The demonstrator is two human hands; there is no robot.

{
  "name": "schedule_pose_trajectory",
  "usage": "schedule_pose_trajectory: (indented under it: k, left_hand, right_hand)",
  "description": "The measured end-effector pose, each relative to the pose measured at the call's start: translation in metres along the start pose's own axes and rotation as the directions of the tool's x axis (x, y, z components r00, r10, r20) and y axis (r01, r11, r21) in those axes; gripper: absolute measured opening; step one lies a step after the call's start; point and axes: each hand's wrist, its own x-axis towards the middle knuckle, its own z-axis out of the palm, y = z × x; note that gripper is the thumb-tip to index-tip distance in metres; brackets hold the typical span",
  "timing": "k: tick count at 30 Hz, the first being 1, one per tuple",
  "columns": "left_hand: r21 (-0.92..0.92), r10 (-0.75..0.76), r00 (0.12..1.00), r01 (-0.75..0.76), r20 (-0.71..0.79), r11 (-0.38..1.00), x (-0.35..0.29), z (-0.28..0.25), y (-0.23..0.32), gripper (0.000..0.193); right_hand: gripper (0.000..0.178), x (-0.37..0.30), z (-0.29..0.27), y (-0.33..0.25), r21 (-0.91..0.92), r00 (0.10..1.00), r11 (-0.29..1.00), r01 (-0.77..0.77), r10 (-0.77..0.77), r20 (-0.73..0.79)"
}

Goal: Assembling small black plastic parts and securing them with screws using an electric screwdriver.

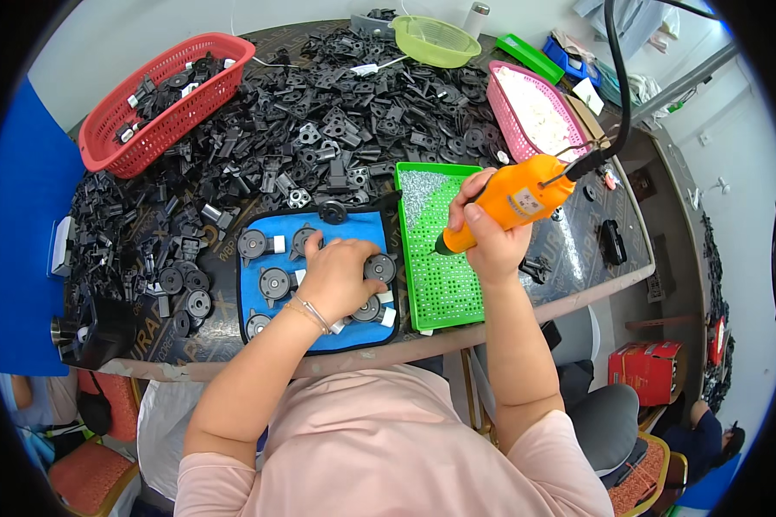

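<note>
My left hand (341, 274) rests over a blue mat (326, 343). Its thumb and forefinger close around a round black wheel-like part (380, 268), while other fingertips reach another such part (303, 242). Several similar black parts, some with white tabs, lie on the mat around the hand. In my right hand (496, 233) is an orange electric screwdriver (516, 196) with a black cord. Its dark nose points down and left over a green perforated tray (418, 297). Small silver screws (422, 194) are heaped at the tray's far left. I cannot make out whether a screw sits on the tip.
Black plastic parts (388, 112) cover the table's far side in a wide heap. A red basket (116, 159) stands far left, a pink basket (500, 99) far right, and a pale green colander (435, 43) at the back. The screwdriver's cord (621, 77) hangs from above.
</note>
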Motion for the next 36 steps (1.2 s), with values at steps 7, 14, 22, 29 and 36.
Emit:
schedule_pose_trajectory:
  k: [7, 14, 22, 29, 36]
  left_hand:
    - [0.022, 0.009, 1.000, -0.008, -0.030, 1.000, -0.001, -0.002, 0.001, 0.040]
    - [0.069, 0.037, 0.996, -0.031, -0.084, 0.997, -0.001, 0.000, 0.002, 0.041]
    - [0.072, 0.067, 0.982, -0.055, -0.178, 0.996, 0.001, 0.009, -0.004, 0.039]
    - [0.079, 0.061, 0.988, -0.050, -0.141, 0.996, 0.000, 0.001, -0.001, 0.038]
    - [0.090, 0.047, 0.996, -0.040, -0.072, 0.995, -0.006, -0.001, -0.004, 0.044]
  right_hand:
    - [0.025, 0.004, 0.029, -0.023, 0.148, 0.994, 0.986, 0.082, -0.091, 0.058]
    - [0.025, -0.002, 0.061, 0.010, 0.099, 0.986, 0.995, 0.024, -0.040, 0.162]
    - [0.024, -0.002, 0.071, 0.015, 0.067, 0.973, 0.995, -0.076, 0.059, 0.224]
    - [0.024, 0.001, 0.064, 0.018, 0.100, 0.949, 0.986, -0.131, 0.096, 0.301]
    - [0.029, 0.016, 0.047, -0.008, 0.324, 0.955, 0.946, 0.007, -0.103, 0.279]
